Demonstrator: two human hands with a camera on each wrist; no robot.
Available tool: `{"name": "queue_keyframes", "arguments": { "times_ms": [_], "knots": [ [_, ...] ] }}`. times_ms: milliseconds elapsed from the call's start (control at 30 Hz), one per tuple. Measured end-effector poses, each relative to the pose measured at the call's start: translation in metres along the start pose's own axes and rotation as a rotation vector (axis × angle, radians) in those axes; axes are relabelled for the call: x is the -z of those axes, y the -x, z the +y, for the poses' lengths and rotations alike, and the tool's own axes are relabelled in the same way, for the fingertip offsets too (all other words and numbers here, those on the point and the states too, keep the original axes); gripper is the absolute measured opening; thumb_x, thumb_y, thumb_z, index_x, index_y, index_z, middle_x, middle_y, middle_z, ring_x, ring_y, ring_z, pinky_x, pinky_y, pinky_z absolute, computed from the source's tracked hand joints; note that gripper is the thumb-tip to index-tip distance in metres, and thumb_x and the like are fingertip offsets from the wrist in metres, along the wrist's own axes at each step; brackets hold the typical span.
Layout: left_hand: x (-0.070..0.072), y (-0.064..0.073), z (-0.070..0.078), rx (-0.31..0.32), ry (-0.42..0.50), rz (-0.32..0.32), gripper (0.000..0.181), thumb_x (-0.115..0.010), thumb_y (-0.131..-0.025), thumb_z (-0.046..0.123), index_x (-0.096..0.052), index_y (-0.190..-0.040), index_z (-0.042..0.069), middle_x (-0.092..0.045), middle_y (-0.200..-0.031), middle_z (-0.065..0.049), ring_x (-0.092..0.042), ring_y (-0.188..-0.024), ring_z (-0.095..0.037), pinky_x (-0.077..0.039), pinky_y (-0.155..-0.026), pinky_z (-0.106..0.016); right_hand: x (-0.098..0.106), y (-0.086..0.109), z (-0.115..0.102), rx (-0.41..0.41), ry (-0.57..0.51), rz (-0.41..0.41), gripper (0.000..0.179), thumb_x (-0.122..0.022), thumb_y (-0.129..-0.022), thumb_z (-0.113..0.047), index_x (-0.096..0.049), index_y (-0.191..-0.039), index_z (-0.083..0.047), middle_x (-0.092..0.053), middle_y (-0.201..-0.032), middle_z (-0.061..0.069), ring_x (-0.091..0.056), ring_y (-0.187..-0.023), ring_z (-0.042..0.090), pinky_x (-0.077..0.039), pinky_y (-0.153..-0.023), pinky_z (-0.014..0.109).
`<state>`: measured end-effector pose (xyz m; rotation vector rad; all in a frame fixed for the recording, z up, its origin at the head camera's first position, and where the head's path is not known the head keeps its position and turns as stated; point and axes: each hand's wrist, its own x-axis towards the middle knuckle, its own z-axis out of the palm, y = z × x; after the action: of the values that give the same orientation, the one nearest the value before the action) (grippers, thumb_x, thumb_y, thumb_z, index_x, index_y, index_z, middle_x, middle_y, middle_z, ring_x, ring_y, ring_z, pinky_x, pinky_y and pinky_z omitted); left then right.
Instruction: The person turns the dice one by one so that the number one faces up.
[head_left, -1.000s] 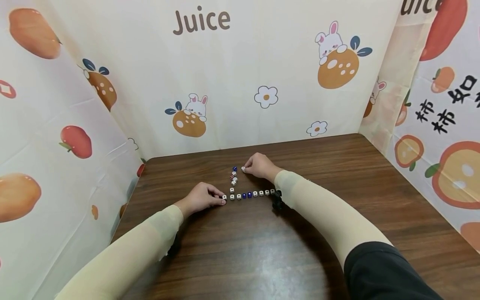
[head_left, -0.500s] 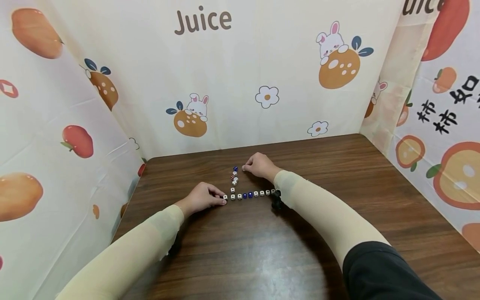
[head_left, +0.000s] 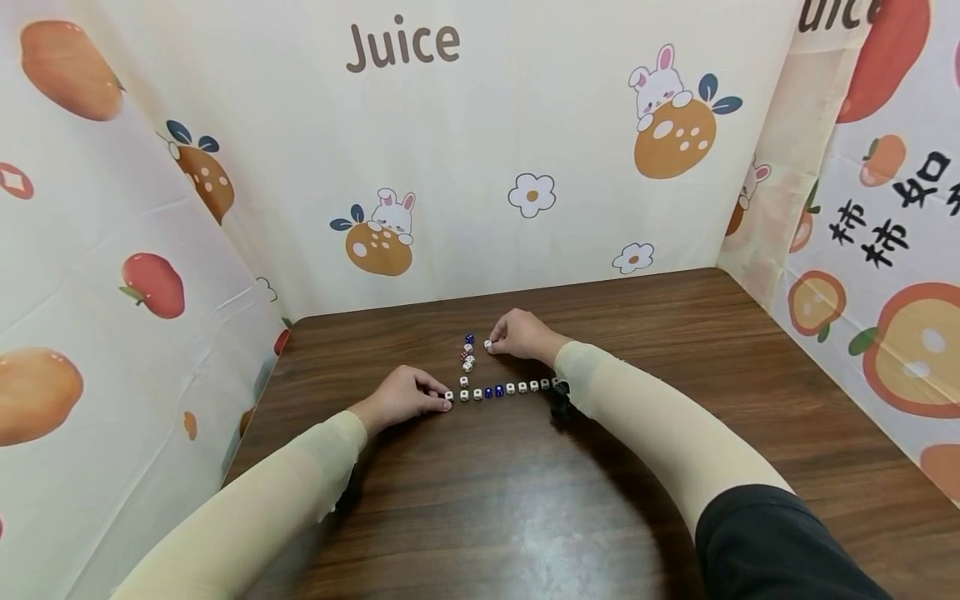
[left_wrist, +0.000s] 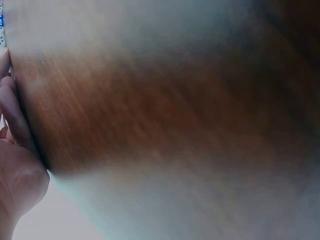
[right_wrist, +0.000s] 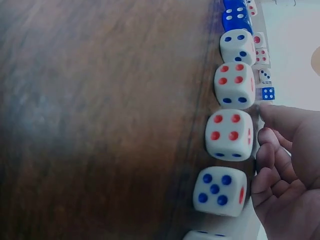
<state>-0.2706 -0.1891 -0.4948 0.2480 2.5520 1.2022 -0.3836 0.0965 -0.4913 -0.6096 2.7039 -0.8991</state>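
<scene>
A row of small dice (head_left: 498,389), mostly white with two blue ones, runs left to right on the dark wooden table (head_left: 480,517). My left hand (head_left: 405,398) lies at the row's left end, its curled fingertips against the end die (head_left: 449,396). Behind the row, my right hand (head_left: 522,335) pinches one white die (head_left: 487,343) just right of a small cluster of loose dice (head_left: 467,357). The right wrist view shows the row of dice (right_wrist: 230,132) close up beside my curled right hand (right_wrist: 285,170). The left wrist view is blurred, with only my left hand (left_wrist: 15,165) at its edge.
Printed cloth walls (head_left: 480,150) with fruit and rabbit pictures close in the table at the back and both sides. Bare wood stretches in front of the dice and to the right (head_left: 712,350). A black wrist camera (head_left: 558,404) sits under my right forearm.
My right hand has shifted slightly nearer the dice cluster, and the white die shows at its fingertips again. The left hand and the row have not moved.
</scene>
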Motion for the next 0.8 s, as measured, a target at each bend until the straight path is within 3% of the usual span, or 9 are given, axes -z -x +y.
{"name": "queue_keyframes", "arguments": {
  "times_ms": [167,267,500,800],
  "knots": [
    [0.0001,0.001,0.0005,0.003,0.003,-0.001,0.023,-0.099,-0.09,0.02,-0.091,-0.108,0.01,-0.076,-0.083,0.007,-0.062,-0.07,-0.007,-0.054,-0.063,-0.024,0.0015,0.0014,-0.0013,-0.014,-0.011,-0.013,0.02,-0.082,-0.108,-0.035,-0.091,-0.108,-0.017,-0.087,-0.107,0.0,-0.067,-0.082,0.013,-0.055,-0.078,0.031],
    [-0.0004,0.001,0.0006,0.001,-0.002,0.0,0.023,-0.099,-0.09,0.02,-0.091,-0.108,0.009,-0.076,-0.083,0.006,-0.062,-0.07,-0.007,-0.054,-0.063,-0.025,0.0011,0.0019,-0.0014,-0.011,-0.003,0.003,0.028,-0.074,-0.113,-0.039,-0.093,-0.105,-0.019,-0.088,-0.116,0.001,-0.07,-0.085,0.016,-0.057,-0.082,0.034],
    [-0.0009,0.001,0.0016,-0.002,-0.007,-0.005,0.023,-0.099,-0.091,0.02,-0.091,-0.109,0.009,-0.076,-0.084,0.006,-0.062,-0.07,-0.007,-0.055,-0.063,-0.025,-0.0009,0.0019,-0.002,0.006,0.007,-0.002,0.02,-0.081,-0.108,-0.035,-0.093,-0.111,-0.019,-0.087,-0.12,0.002,-0.078,-0.116,0.022,-0.064,-0.102,0.043],
    [0.0003,0.0007,0.0009,0.004,-0.003,-0.004,0.022,-0.099,-0.091,0.021,-0.091,-0.108,0.01,-0.076,-0.082,0.008,-0.062,-0.07,-0.007,-0.055,-0.063,-0.024,0.0004,0.0046,-0.0031,0.042,-0.012,-0.037,0.012,-0.087,-0.102,-0.025,-0.091,-0.107,-0.015,-0.085,-0.094,-0.003,-0.069,-0.085,0.011,-0.057,-0.083,0.029]
  ]
}}
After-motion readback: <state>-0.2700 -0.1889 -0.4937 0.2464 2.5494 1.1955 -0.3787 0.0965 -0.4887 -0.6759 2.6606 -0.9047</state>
